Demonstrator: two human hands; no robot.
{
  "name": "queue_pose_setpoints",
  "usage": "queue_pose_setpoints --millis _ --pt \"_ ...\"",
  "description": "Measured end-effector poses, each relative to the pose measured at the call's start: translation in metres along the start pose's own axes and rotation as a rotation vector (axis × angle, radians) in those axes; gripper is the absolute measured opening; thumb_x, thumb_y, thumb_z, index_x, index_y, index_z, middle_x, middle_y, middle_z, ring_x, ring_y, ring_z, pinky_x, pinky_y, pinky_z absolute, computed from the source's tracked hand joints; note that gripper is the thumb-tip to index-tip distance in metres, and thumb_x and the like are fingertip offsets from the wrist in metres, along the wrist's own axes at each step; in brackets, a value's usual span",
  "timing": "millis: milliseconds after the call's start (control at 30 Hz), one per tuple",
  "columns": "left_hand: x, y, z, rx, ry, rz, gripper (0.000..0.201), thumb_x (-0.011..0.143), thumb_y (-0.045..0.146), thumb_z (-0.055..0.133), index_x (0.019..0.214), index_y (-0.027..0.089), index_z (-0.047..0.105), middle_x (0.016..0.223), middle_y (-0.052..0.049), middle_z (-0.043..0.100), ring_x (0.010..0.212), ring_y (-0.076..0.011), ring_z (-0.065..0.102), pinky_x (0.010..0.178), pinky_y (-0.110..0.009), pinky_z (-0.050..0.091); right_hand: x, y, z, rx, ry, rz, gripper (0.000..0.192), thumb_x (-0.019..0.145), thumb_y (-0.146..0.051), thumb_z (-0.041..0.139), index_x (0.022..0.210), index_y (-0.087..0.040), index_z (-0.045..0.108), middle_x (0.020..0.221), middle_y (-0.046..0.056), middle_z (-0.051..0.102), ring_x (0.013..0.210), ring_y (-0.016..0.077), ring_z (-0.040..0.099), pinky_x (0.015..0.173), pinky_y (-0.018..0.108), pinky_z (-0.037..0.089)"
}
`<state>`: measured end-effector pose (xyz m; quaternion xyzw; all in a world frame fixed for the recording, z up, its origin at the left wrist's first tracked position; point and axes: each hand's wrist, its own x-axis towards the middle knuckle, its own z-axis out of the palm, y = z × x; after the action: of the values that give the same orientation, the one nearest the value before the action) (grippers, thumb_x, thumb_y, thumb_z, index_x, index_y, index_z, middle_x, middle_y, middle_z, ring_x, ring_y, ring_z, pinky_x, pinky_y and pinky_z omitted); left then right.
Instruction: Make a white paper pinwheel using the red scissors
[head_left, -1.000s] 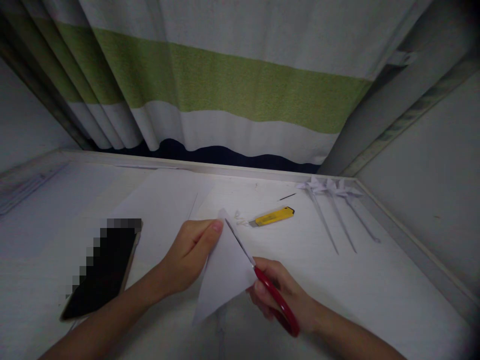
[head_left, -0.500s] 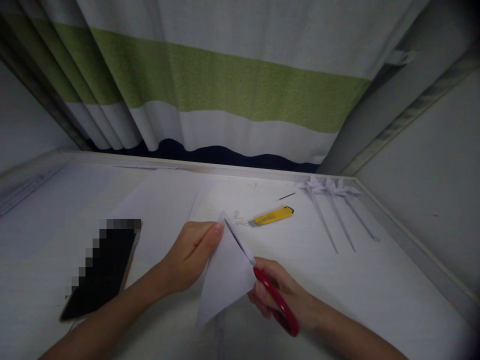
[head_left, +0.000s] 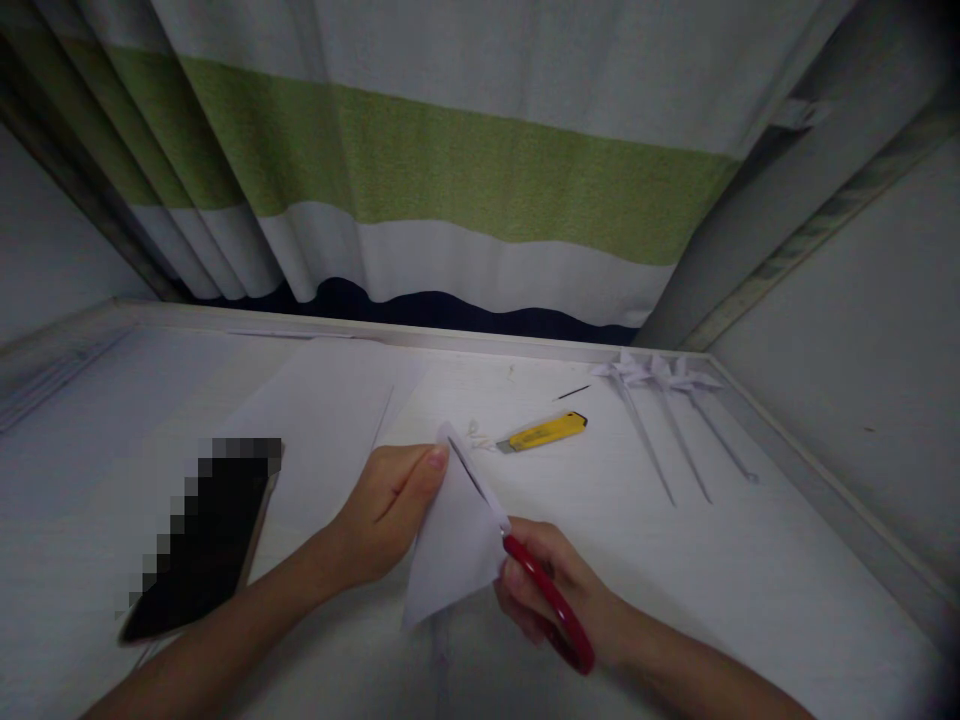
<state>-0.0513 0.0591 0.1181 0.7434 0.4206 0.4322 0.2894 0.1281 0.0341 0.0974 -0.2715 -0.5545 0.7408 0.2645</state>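
Observation:
A folded white sheet of paper [head_left: 452, 555] hangs above the table, its upper left edge pinched between the thumb and fingers of my left hand [head_left: 394, 510]. My right hand [head_left: 559, 585] grips a pair of scissors by the red handles [head_left: 555, 600]. The scissor blades lie along the paper's upper right edge, with a narrow strip of paper on their outer side. The blade tips point up toward my left thumb. Just beyond the paper, a yellow utility knife [head_left: 547, 432] lies with some of its blade out.
A dark phone [head_left: 214, 560] lies by my left forearm. Behind it are white paper sheets [head_left: 315, 400]. Several white paper pinwheel-like shapes on sticks [head_left: 660, 372] rest at the back right, near a thin black stick [head_left: 572, 392]. A striped curtain [head_left: 450, 160] hangs beyond the table's raised edge.
The paper's lower part has tilted slightly and its bottom corner sits higher. My right hand and the scissors have shifted slightly left. My left hand is nearly still.

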Motion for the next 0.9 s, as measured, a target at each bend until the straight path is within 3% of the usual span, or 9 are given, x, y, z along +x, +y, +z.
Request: queue_pose_setpoints --millis 300,567,900 --pt "0.0002 -0.0001 0.0005 0.009 -0.003 0.040 0.034 0.086 0.016 0.029 0.052 0.018 0.025 0.047 0.006 0.025 0.039 -0.0053 0.026 0.039 -0.021 0.021 0.0000 0.0059 -0.0042 -0.016 0.024 0.020 0.028 0.075 -0.040 0.054 0.070 -0.017 0.040 0.051 -0.009 0.031 0.039 0.0019 0.028 0.038 0.015 0.025" --pt "-0.0007 -0.0022 -0.0008 0.060 -0.058 0.062 0.034 0.086 0.018 0.029 0.052 0.018 0.027 0.046 0.006 0.029 0.039 -0.0060 0.029 0.040 -0.021 0.023 -0.0008 0.0003 -0.0039 -0.110 0.019 0.032 0.029 0.074 -0.042 0.054 0.072 -0.016 0.040 0.054 -0.008 0.035 0.043 0.0026 0.031 0.039 0.016 0.024" --pt "-0.0007 -0.0011 -0.0029 0.107 -0.077 0.079 0.034 0.085 0.017 0.028 0.051 0.017 0.029 0.045 0.006 0.030 0.039 -0.0057 0.030 0.040 -0.020 0.023 -0.0012 0.0033 -0.0031 -0.062 0.007 -0.018 0.032 0.078 -0.046 0.045 0.070 -0.015 0.042 0.049 -0.007 0.034 0.039 0.0022 0.029 0.036 0.016 0.020"
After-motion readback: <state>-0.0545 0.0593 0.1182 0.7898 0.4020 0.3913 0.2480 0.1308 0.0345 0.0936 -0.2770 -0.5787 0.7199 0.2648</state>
